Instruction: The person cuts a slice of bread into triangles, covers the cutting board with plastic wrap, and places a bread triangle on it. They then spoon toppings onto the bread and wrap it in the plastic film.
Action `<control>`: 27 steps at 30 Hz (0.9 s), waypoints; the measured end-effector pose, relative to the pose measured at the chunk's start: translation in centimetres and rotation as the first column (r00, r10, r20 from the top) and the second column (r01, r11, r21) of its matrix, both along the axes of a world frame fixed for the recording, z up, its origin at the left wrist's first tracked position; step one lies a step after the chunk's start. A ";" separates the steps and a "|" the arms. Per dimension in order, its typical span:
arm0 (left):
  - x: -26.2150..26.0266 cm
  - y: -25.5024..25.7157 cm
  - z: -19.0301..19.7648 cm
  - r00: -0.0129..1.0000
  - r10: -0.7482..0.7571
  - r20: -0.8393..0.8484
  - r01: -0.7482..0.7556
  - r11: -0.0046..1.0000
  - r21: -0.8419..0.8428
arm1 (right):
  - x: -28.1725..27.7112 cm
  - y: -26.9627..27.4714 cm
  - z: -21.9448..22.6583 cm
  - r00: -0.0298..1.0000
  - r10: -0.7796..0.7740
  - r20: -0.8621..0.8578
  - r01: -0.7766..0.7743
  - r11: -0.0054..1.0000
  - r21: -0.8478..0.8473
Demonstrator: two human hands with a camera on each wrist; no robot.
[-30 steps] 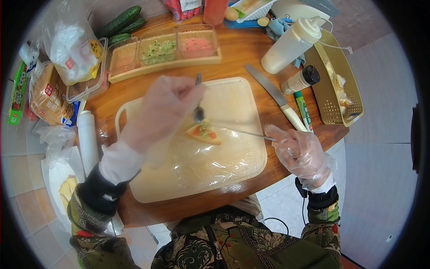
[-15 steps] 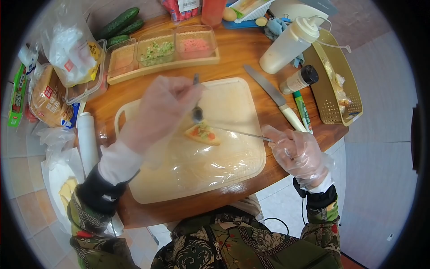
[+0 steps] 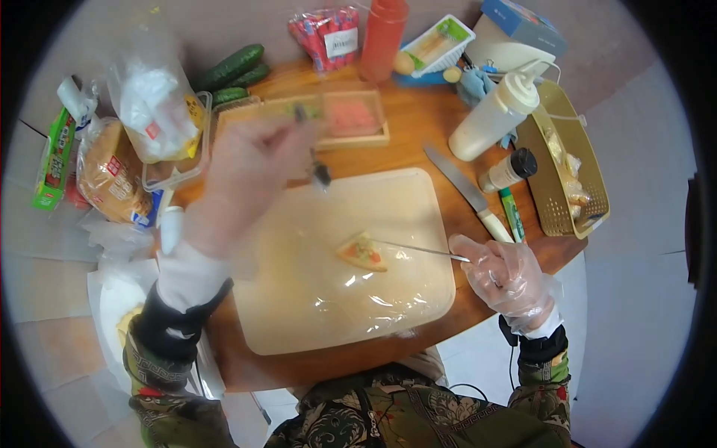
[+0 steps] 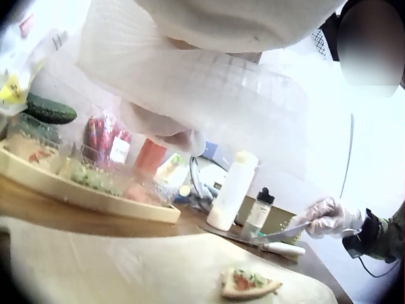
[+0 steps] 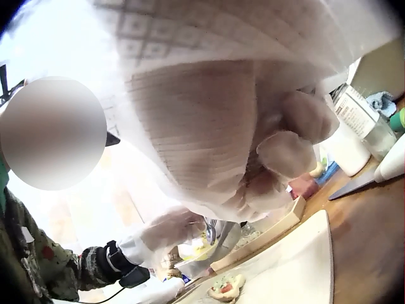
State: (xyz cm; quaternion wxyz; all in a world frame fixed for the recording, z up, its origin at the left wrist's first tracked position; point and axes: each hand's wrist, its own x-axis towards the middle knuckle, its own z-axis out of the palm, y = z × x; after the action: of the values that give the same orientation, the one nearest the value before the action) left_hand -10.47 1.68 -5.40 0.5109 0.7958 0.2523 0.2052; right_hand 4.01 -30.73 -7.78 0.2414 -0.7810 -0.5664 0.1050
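Note:
My gloved left hand (image 3: pixel 250 175), blurred, grips a metal spoon (image 3: pixel 321 175) whose bowl hangs over the back edge of the cutting board (image 3: pixel 299 313). It is close to the topping tray. On the board lies a triangular bread slice (image 3: pixel 362 254) with red and green bits on top, seen from the side in the left wrist view (image 4: pixel 250 285). To its right, my gloved right hand (image 3: pixel 508 276) curls round a slim, flat metal utensil (image 3: pixel 426 250), which looks like a table knife. The utensil's far end points at the slice.
A wooden tray (image 3: pixel 381 140) with topping boxes stands behind the board. To the right are a white-handled knife (image 3: pixel 467 190), a seasoning jar (image 3: pixel 508 170), a squeeze bottle (image 3: pixel 493 116) and a basket (image 3: pixel 549 172). Bagged bread (image 3: pixel 112 175) and cucumbers (image 3: pixel 231 67) are at left.
The left hand and spoon have moved back from above the slice toward the topping tray. The head view has tilted up. The right hand keeps its utensil beside the slice.

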 end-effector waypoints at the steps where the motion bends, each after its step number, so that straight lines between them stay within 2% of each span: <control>1: 0.1 0.8 0.6 1.000 0.004 0.003 -0.004 1.000 0.013 | 0.0 0.4 -0.1 1.000 0.004 0.003 -0.004 1.000 0.013; 3: 0.8 2.4 1.9 0.992 0.040 0.122 -0.038 0.999 -0.019 | 0.2 1.1 -0.2 0.998 0.024 -0.066 -0.018 0.995 0.101; 5: 1.9 3.8 2.3 0.985 0.072 0.154 -0.070 0.997 -0.016 | 0.4 2.2 0.2 0.998 0.049 -0.040 -0.044 0.991 0.128; 8: 3.4 6.4 1.5 0.986 0.118 0.120 -0.126 0.990 0.067 | 0.7 3.6 0.9 0.997 0.079 -0.001 -0.078 0.987 0.138; 10: 4.5 8.2 -0.2 0.990 0.116 0.083 -0.132 0.964 0.232 | 1.0 4.4 1.2 0.996 0.087 0.017 -0.089 0.987 0.131; 12: 5.2 8.6 -0.9 0.991 0.128 0.026 -0.131 0.947 0.293 | 1.3 4.9 1.3 0.994 0.073 0.079 -0.080 0.993 0.086; 14: 5.8 8.0 -0.3 0.985 0.143 -0.098 -0.096 0.920 0.379 | 1.7 5.4 1.3 0.993 0.076 0.090 -0.083 0.994 0.078; 15: 6.1 8.4 -0.6 0.985 0.143 -0.099 -0.095 0.920 0.381 | 1.9 5.6 1.2 0.992 0.078 0.098 -0.084 0.994 0.064; 17: 6.6 9.0 -1.3 0.981 0.120 -0.150 -0.018 0.835 0.550 | 2.1 5.8 0.9 0.997 0.055 0.056 -0.058 0.997 0.047; 18: 6.8 9.0 -1.2 0.981 0.119 -0.153 -0.016 0.834 0.551 | 2.3 5.9 0.7 0.999 0.032 0.015 -0.033 0.999 0.026; 20: 7.1 8.8 -1.0 0.932 0.194 -0.307 0.018 0.819 0.574 | 2.6 6.2 0.7 0.999 0.037 -0.002 -0.037 0.999 0.018; 21: 7.2 9.3 -1.9 0.931 0.193 -0.309 0.020 0.819 0.573 | 2.7 6.3 0.7 0.999 0.043 -0.016 -0.043 0.999 0.010; 23: 7.3 10.6 -3.9 0.947 0.154 -0.281 -0.020 0.904 0.428 | 2.9 6.5 0.3 0.998 0.056 -0.016 -0.055 0.998 0.019; 24: 7.3 11.0 -4.1 0.947 0.154 -0.283 -0.019 0.904 0.427 | 3.0 6.6 0.1 0.998 0.069 -0.012 -0.068 0.997 0.030; 26: 7.4 11.2 -4.0 0.901 0.139 -0.411 0.017 0.935 0.353 | 3.2 6.7 0.0 0.995 0.095 0.030 -0.096 0.994 0.048; 27: 7.3 11.1 -3.7 0.900 0.138 -0.413 0.019 0.935 0.353 | 3.3 6.8 -0.1 0.990 0.119 0.075 -0.124 0.990 0.065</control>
State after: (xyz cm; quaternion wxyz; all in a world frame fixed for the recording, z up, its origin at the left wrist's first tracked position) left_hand -3.20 12.73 -9.06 0.2867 0.8907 0.3431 0.0814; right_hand 7.28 -23.96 -7.90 0.2413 -0.7393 -0.6245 0.0720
